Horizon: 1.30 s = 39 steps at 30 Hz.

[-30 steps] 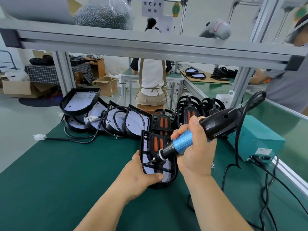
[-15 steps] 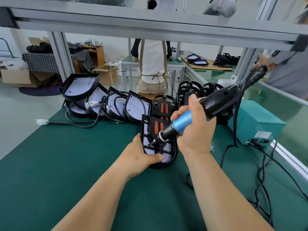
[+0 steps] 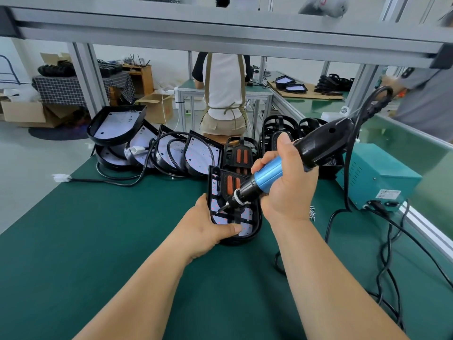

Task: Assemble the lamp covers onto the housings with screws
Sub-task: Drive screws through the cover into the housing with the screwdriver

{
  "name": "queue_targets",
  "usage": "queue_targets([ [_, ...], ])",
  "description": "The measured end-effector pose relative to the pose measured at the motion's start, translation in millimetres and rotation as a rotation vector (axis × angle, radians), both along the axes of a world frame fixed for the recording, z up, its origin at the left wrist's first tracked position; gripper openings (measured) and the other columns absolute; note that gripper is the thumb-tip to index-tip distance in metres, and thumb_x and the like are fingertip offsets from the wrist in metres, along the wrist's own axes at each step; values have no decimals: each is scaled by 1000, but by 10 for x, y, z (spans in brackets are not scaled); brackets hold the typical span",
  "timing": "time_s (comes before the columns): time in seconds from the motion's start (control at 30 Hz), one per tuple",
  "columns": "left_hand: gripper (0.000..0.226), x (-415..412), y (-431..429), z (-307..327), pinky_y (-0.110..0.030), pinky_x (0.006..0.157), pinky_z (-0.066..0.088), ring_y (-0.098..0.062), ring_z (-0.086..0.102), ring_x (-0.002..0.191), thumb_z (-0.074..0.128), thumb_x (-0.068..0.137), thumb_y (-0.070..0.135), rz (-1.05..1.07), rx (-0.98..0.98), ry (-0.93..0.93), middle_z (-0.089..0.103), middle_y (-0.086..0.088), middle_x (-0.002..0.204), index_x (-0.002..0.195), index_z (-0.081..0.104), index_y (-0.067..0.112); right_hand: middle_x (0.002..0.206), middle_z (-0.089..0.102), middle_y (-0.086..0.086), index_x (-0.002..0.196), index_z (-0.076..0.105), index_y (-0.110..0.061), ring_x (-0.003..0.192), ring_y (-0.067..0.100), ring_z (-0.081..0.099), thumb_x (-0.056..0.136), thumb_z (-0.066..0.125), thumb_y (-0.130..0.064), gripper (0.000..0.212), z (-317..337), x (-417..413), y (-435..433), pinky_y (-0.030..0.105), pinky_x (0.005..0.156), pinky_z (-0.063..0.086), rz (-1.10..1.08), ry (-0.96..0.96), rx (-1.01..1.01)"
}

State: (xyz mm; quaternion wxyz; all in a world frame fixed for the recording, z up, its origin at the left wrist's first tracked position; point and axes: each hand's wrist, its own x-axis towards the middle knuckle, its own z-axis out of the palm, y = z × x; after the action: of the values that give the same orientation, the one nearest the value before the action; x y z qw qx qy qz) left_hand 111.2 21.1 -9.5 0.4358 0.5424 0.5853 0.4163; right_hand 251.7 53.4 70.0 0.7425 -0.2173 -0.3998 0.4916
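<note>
Gripped black D-shaped lamp housing [image 3: 248, 215], white board under orange-slotted cover [image 3: 230, 184], mid-mat [image 3: 122, 241] at 12 o'clock, with left hand [image 3: 206, 227] curled round its 7 o'clock rim; clenched blue-black screwdriver [image 3: 268, 175] in right hand [image 3: 288, 192], tip at housing's 9 o'clock.

Left hand [image 3: 206, 229] gripping lamp housing [image 3: 252, 231], right hand [image 3: 286, 190] holding screwdriver [image 3: 269, 177]

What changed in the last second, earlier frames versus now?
Nothing clearly moved; only the camera's view shifted. The right hand still grips the blue-and-black electric screwdriver, its bit at the black lamp housing that the left hand holds on the green mat.
</note>
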Motion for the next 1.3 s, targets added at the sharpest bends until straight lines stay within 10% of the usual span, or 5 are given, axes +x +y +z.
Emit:
queue_targets([
  [0.8, 68, 19, -14, 30, -27, 74, 47, -4, 61, 74, 82, 58, 36, 7, 5, 15, 72, 13, 93, 120, 54, 25, 54, 52, 4, 56, 58, -29, 49, 25, 52, 73, 72, -35, 23, -60, 13, 3, 34, 63, 46, 18, 27, 10],
  [0.97, 68, 16, -27, 22, -35, 85, 53, -14, 67, 95, 82, 59, 36, 17, 4, 24, 73, 9, 104, 120, 54, 26, 56, 49, 5, 70, 55, -19, 48, 22, 52, 79, 70, -25, 18, -92, 62, 17, 32, 56, 47, 15, 129, -75],
  [1.3, 67, 25, -38, 33, -28, 73, 45, -7, 60, 74, 81, 59, 36, -4, 3, -10, 72, 11, 94, 119, 56, 24, 61, 50, 3, 92, 51, -12, 50, 19, 51, 82, 72, -23, 25, -167, 112, -10, 32, 55, 48, -28, 306, -186],
])
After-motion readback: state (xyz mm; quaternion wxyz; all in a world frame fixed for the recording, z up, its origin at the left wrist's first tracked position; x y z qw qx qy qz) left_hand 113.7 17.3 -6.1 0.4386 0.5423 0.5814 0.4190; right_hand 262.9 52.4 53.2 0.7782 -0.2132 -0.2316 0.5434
